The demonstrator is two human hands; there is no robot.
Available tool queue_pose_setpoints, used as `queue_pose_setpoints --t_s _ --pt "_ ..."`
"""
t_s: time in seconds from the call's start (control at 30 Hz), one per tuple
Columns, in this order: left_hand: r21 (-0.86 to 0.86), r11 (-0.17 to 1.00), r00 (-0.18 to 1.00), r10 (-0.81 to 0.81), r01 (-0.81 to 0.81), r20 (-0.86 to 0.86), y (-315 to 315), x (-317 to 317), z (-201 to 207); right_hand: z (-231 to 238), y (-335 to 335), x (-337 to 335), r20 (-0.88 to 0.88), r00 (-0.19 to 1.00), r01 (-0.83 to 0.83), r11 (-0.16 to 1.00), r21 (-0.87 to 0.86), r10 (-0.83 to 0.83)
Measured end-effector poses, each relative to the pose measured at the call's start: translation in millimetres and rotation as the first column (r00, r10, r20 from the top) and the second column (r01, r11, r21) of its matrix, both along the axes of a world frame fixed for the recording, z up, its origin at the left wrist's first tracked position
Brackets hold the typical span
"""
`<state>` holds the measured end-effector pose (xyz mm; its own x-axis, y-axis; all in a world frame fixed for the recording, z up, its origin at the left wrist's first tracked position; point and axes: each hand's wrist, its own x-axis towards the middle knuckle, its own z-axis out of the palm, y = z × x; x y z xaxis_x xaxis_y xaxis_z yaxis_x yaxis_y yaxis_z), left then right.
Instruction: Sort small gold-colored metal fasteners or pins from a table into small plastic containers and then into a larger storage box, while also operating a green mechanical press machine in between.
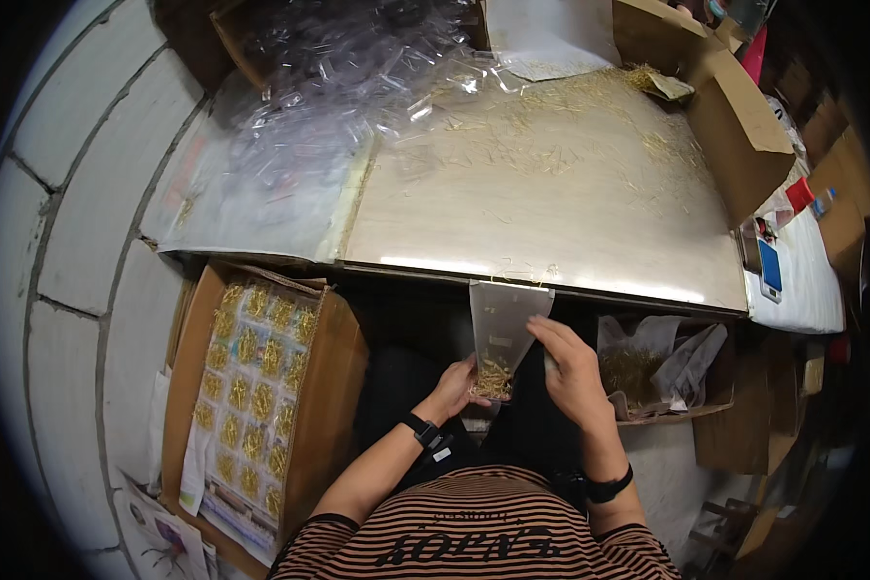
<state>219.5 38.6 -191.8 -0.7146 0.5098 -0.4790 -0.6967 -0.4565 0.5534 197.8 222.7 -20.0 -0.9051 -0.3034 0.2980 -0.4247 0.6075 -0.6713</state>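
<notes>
A tapering grey chute (pixel 503 314) slopes down from the table's front edge toward my lap. At its lower end my left hand (pixel 451 390) is closed around a small clear plastic box (pixel 494 391). Thin gold-coloured metal pieces (pixel 495 375) lie heaped there, at the box and the chute's bottom; where one ends and the other begins is hard to make out. My right hand (pixel 570 365) is beside the chute's right side with its fingers stretched out, the fingertips at or very near that edge. It holds nothing that I can see.
Left of me, a cardboard carton (pixel 331 367) holds rows of clear boxes filled with gold pieces. Empty clear boxes (pixel 358 72) pile up at the table's back left. Gold pieces are scattered over the tabletop (pixel 541 213). A plastic-lined carton (pixel 638 418) stands at the right.
</notes>
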Motion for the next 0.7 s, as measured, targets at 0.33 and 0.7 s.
queue_pose_setpoints --t_s 0.33,0.7 --pt "0.045 0.991 0.991 0.122 -0.124 0.056 8 2 11 -32 11 32 0.279 0.949 -0.11 0.984 -0.141 0.146" --pt "-0.14 0.987 0.994 0.094 -0.084 0.061 -14 12 -31 32 -2 -95 0.155 0.988 -0.007 0.998 -0.062 0.016"
